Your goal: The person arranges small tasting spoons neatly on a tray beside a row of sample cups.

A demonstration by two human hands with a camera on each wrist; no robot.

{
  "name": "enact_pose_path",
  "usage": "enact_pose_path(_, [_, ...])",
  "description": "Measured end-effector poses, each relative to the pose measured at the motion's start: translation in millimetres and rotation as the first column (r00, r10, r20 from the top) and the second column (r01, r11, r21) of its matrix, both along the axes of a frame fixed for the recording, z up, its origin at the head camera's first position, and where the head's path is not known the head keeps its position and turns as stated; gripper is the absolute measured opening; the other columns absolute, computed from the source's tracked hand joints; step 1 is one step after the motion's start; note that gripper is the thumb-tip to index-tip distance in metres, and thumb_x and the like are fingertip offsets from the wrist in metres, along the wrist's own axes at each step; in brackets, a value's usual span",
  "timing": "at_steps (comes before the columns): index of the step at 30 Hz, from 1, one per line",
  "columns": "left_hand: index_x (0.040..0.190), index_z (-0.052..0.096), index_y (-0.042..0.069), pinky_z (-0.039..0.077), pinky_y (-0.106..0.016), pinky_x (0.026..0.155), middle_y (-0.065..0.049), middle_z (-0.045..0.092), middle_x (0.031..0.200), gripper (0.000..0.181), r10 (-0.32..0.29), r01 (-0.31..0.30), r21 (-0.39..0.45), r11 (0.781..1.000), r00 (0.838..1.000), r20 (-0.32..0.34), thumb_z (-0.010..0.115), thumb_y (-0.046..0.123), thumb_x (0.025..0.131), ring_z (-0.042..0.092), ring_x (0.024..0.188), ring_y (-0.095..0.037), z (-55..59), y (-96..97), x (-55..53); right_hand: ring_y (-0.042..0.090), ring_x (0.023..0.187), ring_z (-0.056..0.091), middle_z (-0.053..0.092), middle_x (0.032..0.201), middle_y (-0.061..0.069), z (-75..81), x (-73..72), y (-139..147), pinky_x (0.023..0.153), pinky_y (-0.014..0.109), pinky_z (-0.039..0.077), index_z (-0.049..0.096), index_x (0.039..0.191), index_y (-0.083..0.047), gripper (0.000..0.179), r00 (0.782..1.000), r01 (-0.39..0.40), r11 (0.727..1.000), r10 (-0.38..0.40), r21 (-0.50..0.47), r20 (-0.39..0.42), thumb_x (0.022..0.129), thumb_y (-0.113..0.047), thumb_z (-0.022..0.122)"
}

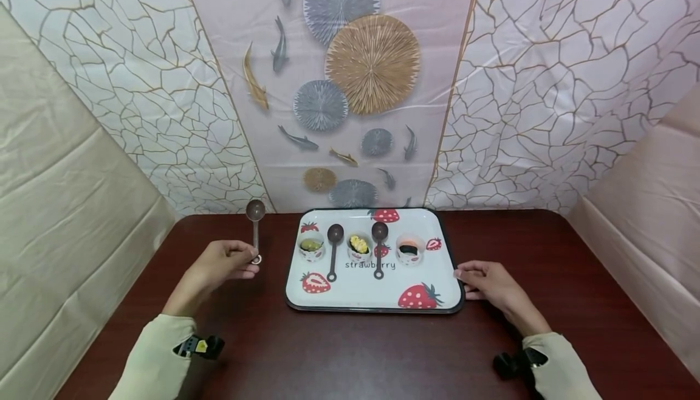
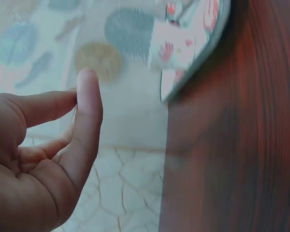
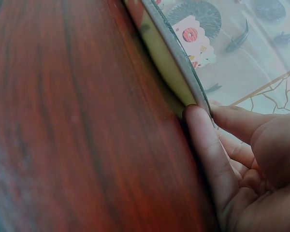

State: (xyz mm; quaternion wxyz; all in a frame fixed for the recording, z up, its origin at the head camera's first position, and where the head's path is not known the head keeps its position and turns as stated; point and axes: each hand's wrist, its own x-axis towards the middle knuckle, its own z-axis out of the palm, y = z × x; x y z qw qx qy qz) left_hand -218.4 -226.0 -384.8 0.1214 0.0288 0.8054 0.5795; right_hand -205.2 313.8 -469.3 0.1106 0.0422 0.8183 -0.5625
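Note:
My left hand (image 1: 221,263) pinches the ring end of a brown translucent measuring spoon (image 1: 255,211), bowl upward, left of the tray and apart from it. In the left wrist view, thumb and finger of the left hand (image 2: 50,140) meet at the tips; the spoon is hidden there. A white tray (image 1: 355,295) with strawberries and a dark rim lies on the table. My right hand (image 1: 492,284) grips its right edge, thumb on the rim. Two more measuring spoons (image 1: 333,257) lie on the tray between small patterned cups (image 1: 312,255).
The left cup holds something green, the middle cup (image 1: 359,256) yellow pieces over something dark, the right cup (image 1: 409,258) a dark and orange-pink item. A dark red wooden table (image 1: 350,351) lies below. A patterned cloth (image 1: 372,65) hangs behind, with beige panels (image 1: 65,205) at the sides.

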Motion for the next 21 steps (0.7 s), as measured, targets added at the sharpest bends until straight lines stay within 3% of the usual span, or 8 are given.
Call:
enact_pose_path(6, [0.122,0.06,-0.017,0.065,-0.035,0.083,-0.015,0.074,0.101,0.026,-0.018,0.018,0.024,1.0,1.0,-0.014,0.059,0.002,0.105,0.075,0.086,-0.015,8.7,25.2,9.3,0.013,0.079,0.067,0.071,0.1,0.005,0.2,-0.1,-0.3,0.072,0.03,0.065,0.055,0.136,0.018,0.046,1.0,-0.007,1.0,0.007,-0.001,0.001,0.108,-0.017,0.063])
enact_pose_path(14, [0.122,0.06,-0.015,0.065,-0.03,0.079,-0.013,0.076,0.105,0.025,0.005,-0.004,0.064,0.998,1.0,-0.024,0.063,0.001,0.102,0.073,0.085,-0.016,8.0,44.8,11.1,0.013,0.08,0.067,0.071,0.1,0.006,0.7,1.3,-2.3,0.073,0.029,0.065,0.056,0.136,0.017,0.045,1.0,0.004,1.0,-0.004,-0.005,0.009,0.107,-0.017,0.063])
enact_pose_path(21, [0.121,0.062,-0.013,0.065,-0.033,0.078,-0.016,0.074,0.105,0.026,0.029,-0.026,0.082,0.996,0.999,-0.041,0.066,0.003,0.101,0.07,0.083,-0.015,13.4,62.9,14.0,0.013,0.081,0.066,0.07,0.102,0.007,0.8,-0.1,-2.2,0.073,0.03,0.065,0.056,0.138,0.016,0.046,1.0,0.005,1.0,-0.005,0.015,0.015,0.108,-0.018,0.063])
